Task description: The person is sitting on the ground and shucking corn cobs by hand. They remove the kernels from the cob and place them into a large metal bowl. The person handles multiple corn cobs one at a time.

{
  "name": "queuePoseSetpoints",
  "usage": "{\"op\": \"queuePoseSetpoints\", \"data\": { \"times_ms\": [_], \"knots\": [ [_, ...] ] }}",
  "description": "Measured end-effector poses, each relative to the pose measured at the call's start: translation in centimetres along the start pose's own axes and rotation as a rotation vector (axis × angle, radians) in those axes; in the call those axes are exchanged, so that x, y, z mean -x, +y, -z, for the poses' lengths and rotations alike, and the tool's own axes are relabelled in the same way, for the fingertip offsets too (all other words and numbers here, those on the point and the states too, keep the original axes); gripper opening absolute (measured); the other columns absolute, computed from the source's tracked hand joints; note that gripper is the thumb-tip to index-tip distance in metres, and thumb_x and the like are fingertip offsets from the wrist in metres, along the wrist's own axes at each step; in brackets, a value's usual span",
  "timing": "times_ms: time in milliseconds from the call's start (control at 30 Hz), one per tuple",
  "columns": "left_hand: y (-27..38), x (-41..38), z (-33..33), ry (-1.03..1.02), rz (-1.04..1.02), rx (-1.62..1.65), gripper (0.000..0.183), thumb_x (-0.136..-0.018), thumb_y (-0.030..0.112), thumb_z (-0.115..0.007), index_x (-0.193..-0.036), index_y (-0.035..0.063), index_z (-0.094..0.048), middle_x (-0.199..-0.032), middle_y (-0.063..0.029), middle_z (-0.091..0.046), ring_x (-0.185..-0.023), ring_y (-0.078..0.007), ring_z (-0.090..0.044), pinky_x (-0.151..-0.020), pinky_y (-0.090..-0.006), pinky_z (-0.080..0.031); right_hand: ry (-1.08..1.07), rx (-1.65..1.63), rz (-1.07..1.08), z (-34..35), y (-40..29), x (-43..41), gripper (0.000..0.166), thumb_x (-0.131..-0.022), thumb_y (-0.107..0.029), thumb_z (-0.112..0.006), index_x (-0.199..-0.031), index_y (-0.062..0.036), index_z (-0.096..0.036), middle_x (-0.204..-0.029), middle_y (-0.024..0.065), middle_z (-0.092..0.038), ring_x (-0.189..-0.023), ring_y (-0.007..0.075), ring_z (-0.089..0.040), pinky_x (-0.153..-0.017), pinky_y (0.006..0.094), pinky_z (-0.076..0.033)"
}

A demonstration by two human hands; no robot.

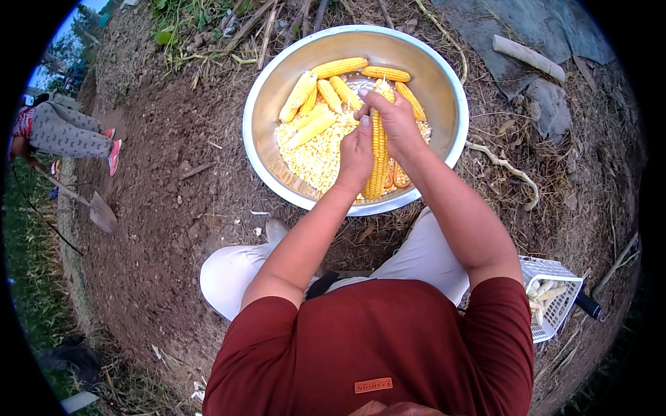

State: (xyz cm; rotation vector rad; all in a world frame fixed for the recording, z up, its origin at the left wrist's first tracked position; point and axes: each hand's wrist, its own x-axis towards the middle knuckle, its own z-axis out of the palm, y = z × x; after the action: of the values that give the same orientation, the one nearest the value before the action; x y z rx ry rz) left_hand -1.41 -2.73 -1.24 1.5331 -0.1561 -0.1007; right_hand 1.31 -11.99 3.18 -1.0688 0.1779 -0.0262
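My left hand [357, 156] and my right hand [398, 122] both grip one yellow corn cob [375, 174] over a wide metal basin [251, 132]. Its lower end points towards me. The right thumb lies across the cob's upper part, where kernels look partly stripped; the left thumb points up along its side. Fingers behind the cob are hidden. Loose kernels [315, 161] cover the basin's bottom. Several whole corn cobs [314, 129] rest on them and along the far wall. An orange-brown looped object [400, 179] lies by the near wall, partly covered by the held cob.
At my right stands a white plastic basket [559, 312] with pale cobs [543, 296] inside, a black cylindrical handle [589, 307] beside it. A pale tube [528, 57] lies on dark sheeting [478, 31]. Far left, another person [67, 130] holds a shovel [101, 210] on bare soil.
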Motion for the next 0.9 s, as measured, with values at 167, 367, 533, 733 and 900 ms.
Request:
{"op": "queuePoseSetpoints", "data": {
  "times_ms": [167, 367, 533, 733, 900],
  "knots": [
    [0.5, 0.3, -0.5, 0.046, -0.017, -0.025, 0.055, -0.101, 0.041, -0.032, -0.112, -0.0047, -0.059, -0.075, -0.0072, -0.062, -0.071, -0.0107, -0.053, -0.065, -0.028, -0.044, 0.041, 0.013, 0.008, 0.3, 0.3, 0.1, 0.023, -0.079, -0.015, -0.066, -0.095, -0.0031, -0.055, -0.071, 0.0056, -0.058, -0.07, 0.014, -0.059, -0.066, 0.0259, -0.049],
    [0.5, 0.0, 0.5, 0.035, 0.05, -0.052, 0.053, -0.101, 0.038, -0.033, -0.103, -0.0075, -0.06, -0.073, -0.0065, -0.061, -0.071, -0.0102, -0.053, -0.063, -0.0286, -0.043, 0.02, 0.075, 0.062, -0.4, -0.6, 0.7, 0.022, -0.08, -0.014, -0.063, -0.096, -0.0018, -0.053, -0.078, 0.0091, -0.064, -0.074, 0.0156, -0.061, -0.075, 0.0296, -0.048],
    [1.8, -0.6, 0.6, 0.046, 0.241, 0.229, 0.046, -0.101, 0.034, -0.033, -0.109, -0.0047, -0.056, -0.093, -0.0098, -0.062, -0.08, -0.0136, -0.059, -0.07, -0.0288, -0.048, -0.056, 0.035, 0.098, -0.3, -0.2, 0.5, 0.021, -0.081, -0.015, -0.061, -0.097, -0.0029, -0.053, -0.082, 0.0118, -0.066, -0.078, 0.016, -0.061, -0.078, 0.0303, -0.048],
    [1.9, -0.5, 1.0, -0.082, 0.365, 0.471, 0.046, -0.099, 0.036, -0.037, -0.119, -0.0028, -0.049, -0.102, -0.0118, -0.061, -0.09, -0.015, -0.061, -0.077, -0.0289, -0.05, 0.003, -0.022, 0.022, -0.2, -0.6, 0.3, 0.023, -0.081, -0.018, -0.061, -0.097, -0.0034, -0.054, -0.082, 0.0123, -0.066, -0.074, 0.0166, -0.06, -0.073, 0.0311, -0.049],
    [0.4, -0.6, 0.1, -0.25, 0.134, 0.342, 0.046, -0.097, 0.038, -0.043, -0.117, -0.0031, -0.051, -0.1, -0.0092, -0.06, -0.087, -0.0131, -0.06, -0.075, -0.0274, -0.05, 0.125, -0.065, -0.047, 2.6, -1.3, -1.7, 0.023, -0.081, -0.021, -0.06, -0.095, -0.0025, -0.056, -0.077, 0.0115, -0.066, -0.069, 0.0188, -0.06, -0.07, 0.0318, -0.05]
  ]
}}
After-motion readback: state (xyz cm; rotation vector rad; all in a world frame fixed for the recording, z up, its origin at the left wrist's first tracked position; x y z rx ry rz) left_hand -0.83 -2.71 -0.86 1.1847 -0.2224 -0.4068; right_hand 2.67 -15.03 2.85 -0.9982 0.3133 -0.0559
